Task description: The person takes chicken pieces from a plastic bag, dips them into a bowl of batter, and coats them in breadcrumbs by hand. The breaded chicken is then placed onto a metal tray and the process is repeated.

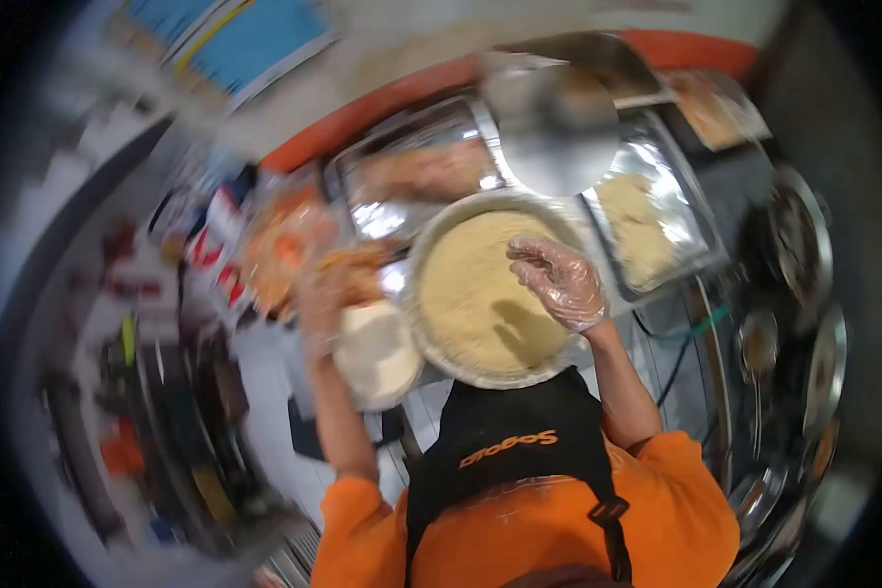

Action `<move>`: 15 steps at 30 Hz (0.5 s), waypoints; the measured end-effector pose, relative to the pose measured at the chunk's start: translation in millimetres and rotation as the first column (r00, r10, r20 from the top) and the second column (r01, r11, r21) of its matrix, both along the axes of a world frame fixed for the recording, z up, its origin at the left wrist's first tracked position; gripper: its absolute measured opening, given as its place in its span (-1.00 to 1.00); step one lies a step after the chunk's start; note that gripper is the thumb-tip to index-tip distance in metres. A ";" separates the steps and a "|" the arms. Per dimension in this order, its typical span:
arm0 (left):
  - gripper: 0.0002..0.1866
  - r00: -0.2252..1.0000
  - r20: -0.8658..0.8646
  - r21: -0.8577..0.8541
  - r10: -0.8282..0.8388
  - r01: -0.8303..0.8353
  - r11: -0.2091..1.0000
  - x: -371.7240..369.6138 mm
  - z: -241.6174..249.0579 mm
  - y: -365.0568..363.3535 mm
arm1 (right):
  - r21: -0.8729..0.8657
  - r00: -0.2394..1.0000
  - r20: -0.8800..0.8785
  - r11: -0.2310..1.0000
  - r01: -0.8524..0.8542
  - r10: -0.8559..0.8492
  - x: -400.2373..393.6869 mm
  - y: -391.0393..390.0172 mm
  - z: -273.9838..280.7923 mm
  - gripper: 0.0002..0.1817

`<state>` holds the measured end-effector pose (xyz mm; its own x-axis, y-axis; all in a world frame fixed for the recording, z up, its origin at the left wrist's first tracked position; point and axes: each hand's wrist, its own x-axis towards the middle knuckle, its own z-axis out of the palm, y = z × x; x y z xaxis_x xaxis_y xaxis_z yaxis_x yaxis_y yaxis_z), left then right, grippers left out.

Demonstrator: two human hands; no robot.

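My right hand (559,279), in a clear plastic glove, hovers above a large round bowl (423,338) of pale yellow crumbs (470,284). Its fingers are loosely curved and apart, with nothing visible between them; its shadow falls on the crumbs. My left hand (318,304) is smeared by motion near orange-brown food pieces (358,269), left of the bowl. What its fingers do cannot be made out. Close to that hand stands a smaller round container (377,353) of cream-coloured contents.
Behind the bowl lie a metal tray (348,186) of pinkish food and a blurred round metal surface (559,147). Another metal tray (701,240) with a pale crumbed heap (637,230) is at the right. Packaged food (710,108) sits at the back right. Pans and a ladle (758,363) hang at far right.
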<state>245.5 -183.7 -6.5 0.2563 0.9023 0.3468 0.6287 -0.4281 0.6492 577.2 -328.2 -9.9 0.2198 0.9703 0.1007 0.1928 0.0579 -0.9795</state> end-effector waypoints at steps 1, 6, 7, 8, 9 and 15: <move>-0.60 0.980 0.190 -0.343 0.065 0.004 0.939 20.2 3.1 -18.9 | 0.020 0.978 -0.167 0.992 -0.125 0.127 -22.0 10.7 0.1 -0.55; -0.63 0.747 0.664 -0.478 0.020 0.404 0.780 66.8 8.8 -71.5 | 0.017 0.823 -0.450 0.925 -0.379 0.345 -79.7 42.6 4.0 -0.55; -0.59 0.717 0.688 -0.535 0.112 0.397 0.746 64.6 15.6 -81.0 | -0.091 0.846 -0.417 0.910 -0.404 0.333 -76.2 45.7 1.2 -0.59; -0.54 0.680 0.706 -0.584 0.198 0.400 0.706 61.7 20.0 -88.8 | -0.196 0.869 -0.374 0.888 -0.415 0.324 -75.9 49.2 -0.8 -0.64; -0.54 0.669 0.708 -0.583 0.226 0.371 0.723 57.7 17.1 -95.3 | -0.159 0.858 -0.414 0.904 -0.398 0.305 -80.3 49.7 -2.4 -0.71; -0.52 0.303 0.848 -0.528 0.435 0.552 0.645 47.3 6.5 -123.6 | -0.078 0.657 -0.720 0.914 -0.399 0.225 -101.2 47.1 -5.1 -0.75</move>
